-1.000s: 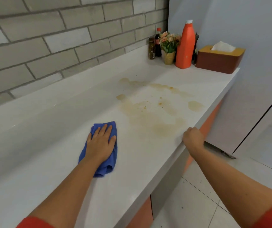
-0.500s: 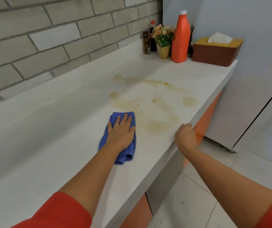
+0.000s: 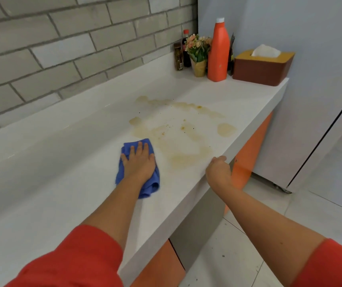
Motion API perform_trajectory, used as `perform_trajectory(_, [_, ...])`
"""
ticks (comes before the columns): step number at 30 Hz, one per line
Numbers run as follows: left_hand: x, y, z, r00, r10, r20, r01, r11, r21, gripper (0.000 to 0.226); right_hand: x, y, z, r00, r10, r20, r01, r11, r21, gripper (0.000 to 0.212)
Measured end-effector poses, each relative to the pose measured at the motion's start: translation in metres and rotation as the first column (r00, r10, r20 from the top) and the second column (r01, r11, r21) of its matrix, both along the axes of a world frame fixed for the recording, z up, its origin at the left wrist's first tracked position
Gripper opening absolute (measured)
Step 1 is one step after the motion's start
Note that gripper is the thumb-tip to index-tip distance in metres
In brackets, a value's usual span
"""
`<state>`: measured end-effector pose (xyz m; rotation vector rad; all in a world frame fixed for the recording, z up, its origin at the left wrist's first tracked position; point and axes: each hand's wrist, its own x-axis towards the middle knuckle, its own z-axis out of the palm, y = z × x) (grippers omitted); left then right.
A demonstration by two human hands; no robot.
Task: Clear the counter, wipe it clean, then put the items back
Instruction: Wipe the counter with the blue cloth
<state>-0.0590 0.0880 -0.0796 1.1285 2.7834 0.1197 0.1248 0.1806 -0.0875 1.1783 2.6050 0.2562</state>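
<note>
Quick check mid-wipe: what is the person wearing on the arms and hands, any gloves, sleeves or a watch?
Both arms are in plain red short sleeves. The left sleeve and the right sleeve end near the elbows, so the forearms are bare. The left hand and the right hand are bare too: no gloves, and no watch, bracelet or ring shows.

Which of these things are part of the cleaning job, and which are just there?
Job: blue cloth under left hand, brown stains, counter, right hand gripping its edge; orange bottle, flower pot, tissue box, likely awaiting return.
Just there: brick wall, floor tiles.
</note>
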Motion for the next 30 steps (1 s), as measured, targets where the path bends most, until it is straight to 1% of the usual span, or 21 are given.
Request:
perform_trajectory(3, [0.045, 0.009, -0.002, 0.991, -0.135, -0.001, 0.135, 0.99, 0.036, 0.052, 0.003, 0.004, -0.003, 1.0, 0.009, -0.017, -0.009, 1.0, -0.005, 0.051])
perform_trajectory(6, [0.073, -0.021, -0.006, 0.968, -0.25, -0.023, 0.251, 0.966, 0.063, 0.052, 0.006, 0.003, -0.001, 1.0, 0.0, -0.02, -0.001, 1.0, -0.026, 0.048])
perform_trajectory(7, [0.076, -0.038, -0.006, 0.962, -0.271, -0.034, 0.272, 0.961, 0.052, 0.055, 0.006, 0.003, -0.002, 0.999, 0.009, -0.05, -0.011, 0.999, -0.033, 0.048])
perform_trajectory(8, [0.075, -0.055, -0.008, 0.961, -0.273, -0.042, 0.275, 0.961, 0.042, 0.064, 0.007, 0.003, -0.003, 0.998, 0.015, -0.063, -0.017, 0.999, -0.03, 0.049])
perform_trajectory(9, [0.07, -0.071, -0.008, 0.967, -0.25, -0.054, 0.252, 0.967, 0.034, 0.075, 0.008, 0.003, -0.004, 0.997, 0.021, -0.079, -0.023, 0.999, -0.034, 0.05])
perform_trajectory(10, [0.06, -0.085, -0.009, 0.977, -0.202, -0.07, 0.204, 0.979, 0.023, 0.08, 0.008, 0.003, -0.005, 0.996, 0.014, -0.089, -0.017, 0.999, -0.036, 0.052])
perform_trajectory(11, [0.045, -0.094, -0.009, 0.988, -0.131, -0.087, 0.133, 0.991, 0.016, 0.076, 0.007, 0.005, -0.006, 0.995, 0.001, -0.095, -0.005, 0.999, -0.042, 0.054])
perform_trajectory(13, [0.017, -0.101, -0.007, 0.996, 0.045, -0.074, -0.046, 0.999, -0.006, 0.057, 0.007, 0.007, -0.005, 0.996, -0.002, -0.092, -0.004, 0.998, -0.07, 0.053])
perform_trajectory(15, [0.0, -0.09, -0.004, 0.986, 0.161, -0.042, -0.161, 0.987, -0.017, 0.053, 0.007, 0.007, -0.004, 0.995, 0.011, -0.102, -0.021, 0.996, -0.091, 0.049])
perform_trajectory(18, [0.003, -0.045, 0.0, 0.978, 0.21, -0.011, -0.21, 0.976, -0.048, 0.054, 0.007, 0.008, -0.008, 0.989, -0.016, -0.147, -0.003, 0.992, -0.123, 0.048])
perform_trajectory(20, [0.018, -0.011, 0.0, 0.985, 0.172, 0.001, -0.172, 0.984, -0.033, 0.055, 0.005, 0.01, -0.012, 0.979, -0.051, -0.198, 0.019, 0.986, -0.164, 0.048])
perform_trajectory(22, [0.043, 0.016, 0.0, 0.996, 0.087, 0.005, -0.087, 0.996, -0.007, 0.055, 0.003, 0.013, -0.015, 0.943, -0.139, -0.301, 0.06, 0.964, -0.258, 0.048])
perform_trajectory(23, [0.058, 0.023, -0.001, 1.0, 0.03, 0.002, -0.03, 1.0, 0.003, 0.055, 0.004, 0.012, -0.014, 0.909, -0.189, -0.372, 0.066, 0.945, -0.321, 0.048])
perform_trajectory(24, [0.073, 0.025, -0.001, 1.0, -0.028, -0.003, 0.028, 1.0, 0.009, 0.054, 0.006, 0.012, -0.013, 0.849, -0.269, -0.455, 0.075, 0.914, -0.399, 0.048])
perform_trajectory(25, [0.087, 0.02, -0.002, 0.996, -0.084, -0.003, 0.084, 0.996, 0.015, 0.054, 0.008, 0.012, -0.01, 0.745, -0.402, -0.533, 0.086, 0.849, -0.521, 0.046])
perform_trajectory(26, [0.097, 0.009, -0.003, 0.991, -0.134, -0.007, 0.134, 0.991, 0.021, 0.054, 0.01, 0.014, -0.008, 0.702, -0.441, -0.56, 0.067, 0.823, -0.564, 0.043])
perform_trajectory(27, [0.104, -0.004, -0.005, 0.984, -0.175, -0.019, 0.176, 0.984, 0.026, 0.053, 0.012, 0.016, -0.009, 0.735, -0.397, -0.55, 0.041, 0.836, -0.548, 0.041])
perform_trajectory(29, [0.101, -0.035, -0.009, 0.978, -0.203, -0.043, 0.204, 0.979, 0.024, 0.053, 0.018, 0.026, -0.009, 0.732, -0.358, -0.58, 0.061, 0.881, -0.468, 0.039])
perform_trajectory(30, [0.093, -0.048, -0.01, 0.983, -0.178, -0.047, 0.179, 0.983, 0.023, 0.053, 0.021, 0.033, -0.007, 0.7, -0.353, -0.621, 0.054, 0.893, -0.448, 0.038])
